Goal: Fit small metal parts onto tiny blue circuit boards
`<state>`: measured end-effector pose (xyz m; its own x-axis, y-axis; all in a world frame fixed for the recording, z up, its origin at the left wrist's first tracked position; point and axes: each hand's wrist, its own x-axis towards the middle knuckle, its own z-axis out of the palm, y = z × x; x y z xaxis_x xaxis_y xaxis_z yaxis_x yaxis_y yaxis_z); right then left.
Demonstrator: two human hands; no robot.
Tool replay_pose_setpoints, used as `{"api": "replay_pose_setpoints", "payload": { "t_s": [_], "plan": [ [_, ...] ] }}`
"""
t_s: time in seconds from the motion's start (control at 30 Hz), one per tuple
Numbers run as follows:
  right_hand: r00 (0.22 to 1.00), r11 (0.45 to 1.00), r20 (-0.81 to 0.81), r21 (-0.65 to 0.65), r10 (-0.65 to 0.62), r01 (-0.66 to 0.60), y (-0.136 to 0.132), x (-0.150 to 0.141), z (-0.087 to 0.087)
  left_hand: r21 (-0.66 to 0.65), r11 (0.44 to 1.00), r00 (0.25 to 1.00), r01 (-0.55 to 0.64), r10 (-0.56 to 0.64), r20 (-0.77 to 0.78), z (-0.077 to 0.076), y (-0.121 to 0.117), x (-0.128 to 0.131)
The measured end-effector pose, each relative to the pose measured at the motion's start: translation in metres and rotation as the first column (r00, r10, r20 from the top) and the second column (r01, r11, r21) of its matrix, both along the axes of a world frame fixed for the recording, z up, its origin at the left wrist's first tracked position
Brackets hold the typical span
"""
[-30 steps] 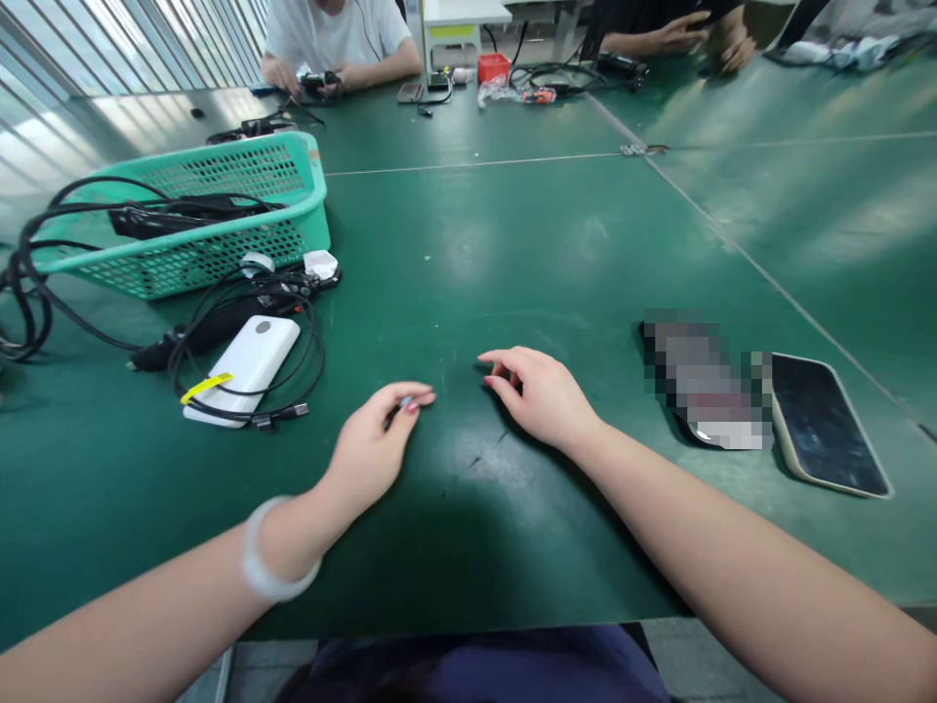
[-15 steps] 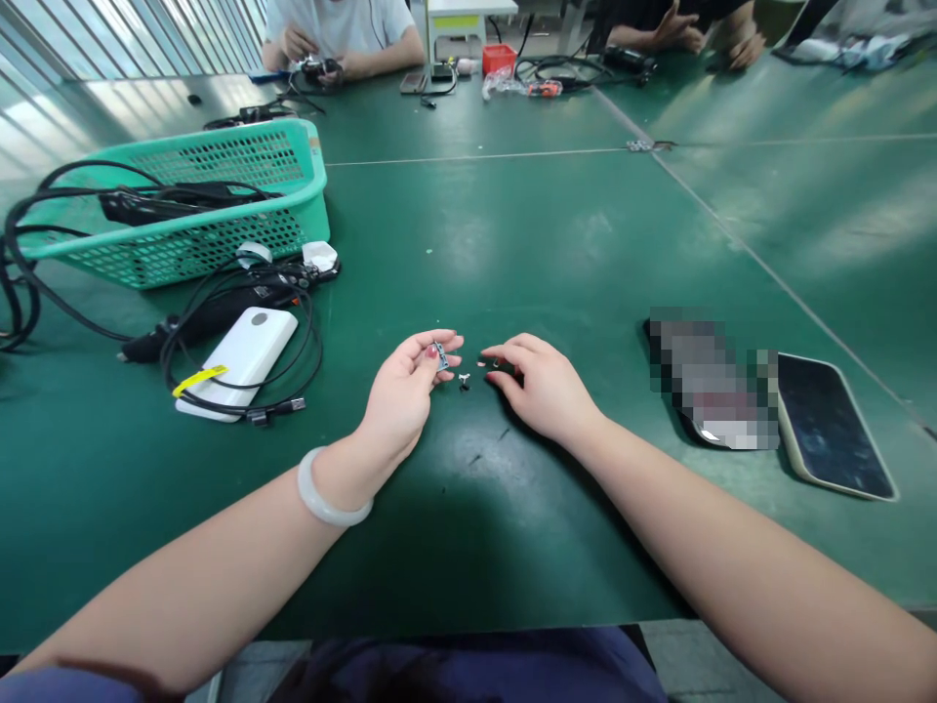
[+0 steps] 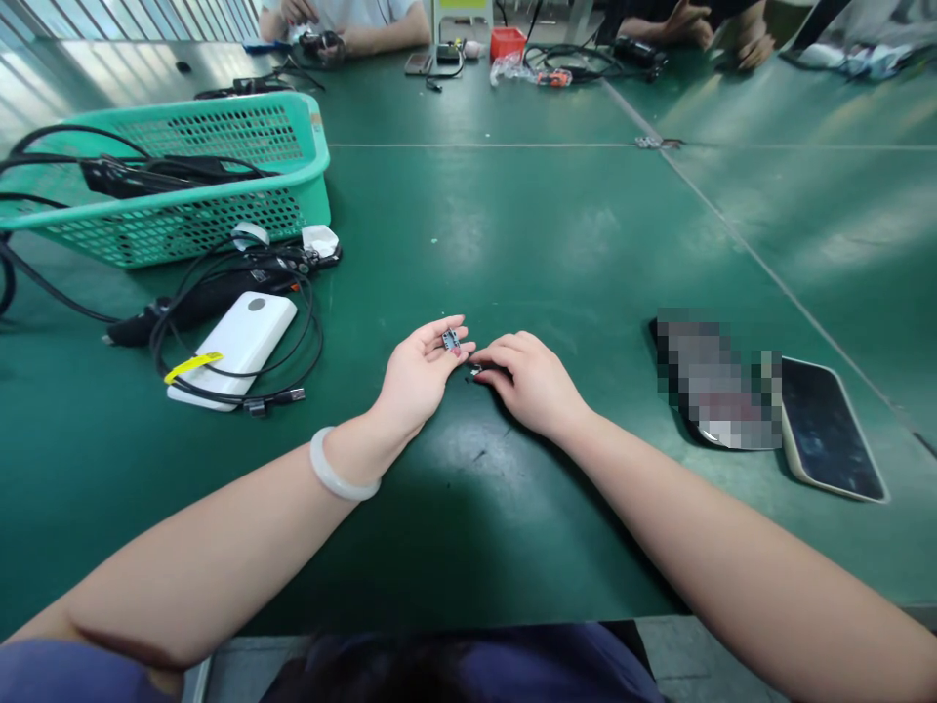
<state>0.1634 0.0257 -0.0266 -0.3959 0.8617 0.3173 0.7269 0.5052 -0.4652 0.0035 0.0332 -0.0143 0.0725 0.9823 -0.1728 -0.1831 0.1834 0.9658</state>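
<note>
Near the middle of the table, my left hand (image 3: pixel 420 376) has its palm turned up and holds a small grey-blue part with holes (image 3: pixel 451 341) between thumb and fingers. My right hand (image 3: pixel 538 384) is just beside it, with thumb and index finger closed around a tiny silver-and-black piece (image 3: pixel 475 370) at the tabletop. The tips of both hands almost meet. Both parts are too small to name more closely.
On the left lie a white power bank (image 3: pixel 238 342) with a coiled black cable and a green basket (image 3: pixel 311 186) of black gear. Two phones, one blurred out (image 3: pixel 713 386) and one dark-screened (image 3: pixel 831 430), lie right. Two people sit across the green table (image 3: pixel 527 234).
My right fingers have moved left and closed on the tiny piece that lay between the hands. My left hand has shifted slightly right, and the grey-blue part in it is turned. The view has tilted slightly.
</note>
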Motion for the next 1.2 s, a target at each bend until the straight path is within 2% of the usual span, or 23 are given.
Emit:
{"api": "replay_pose_setpoints", "payload": {
  "t_s": [0.17, 0.37, 0.5, 0.63, 0.8, 1.0, 1.2],
  "plan": [
    [0.977, 0.995, -0.192, -0.064, -0.094, 0.083, 0.0, 0.006, 0.002, 0.027, 0.997, 0.996, 0.066, -0.065, -0.056, -0.003, 0.0, -0.001],
    [0.925, 0.994, -0.369, -0.095, -0.091, 0.059, -0.002, 0.003, 0.002, 0.051, 0.984, 0.982, 0.17, -0.165, -0.096, -0.004, -0.003, 0.0],
    [0.867, 0.979, -0.473, -0.189, -0.159, 0.076, -0.003, -0.001, 0.002, 0.079, 0.966, 0.966, 0.244, -0.235, -0.108, -0.005, -0.006, 0.0],
    [0.814, 0.963, -0.552, -0.266, -0.183, 0.036, -0.004, -0.002, 0.003, 0.105, 0.946, 0.945, 0.308, -0.291, -0.151, -0.003, -0.008, -0.001],
    [0.807, 0.959, -0.555, -0.278, -0.203, 0.05, -0.006, -0.003, 0.004, 0.154, 0.928, 0.925, 0.339, -0.299, -0.236, 0.0, -0.01, -0.002],
    [0.862, 0.977, -0.471, -0.18, -0.188, 0.114, -0.009, -0.001, 0.006, 0.135, 0.942, 0.925, 0.307, -0.263, -0.275, 0.003, -0.012, -0.001],
    [0.89, 0.987, -0.431, -0.126, -0.146, 0.101, -0.013, 0.001, 0.007, 0.114, 0.955, 0.941, 0.273, -0.24, -0.24, 0.002, -0.011, 0.0]
  ]
}}
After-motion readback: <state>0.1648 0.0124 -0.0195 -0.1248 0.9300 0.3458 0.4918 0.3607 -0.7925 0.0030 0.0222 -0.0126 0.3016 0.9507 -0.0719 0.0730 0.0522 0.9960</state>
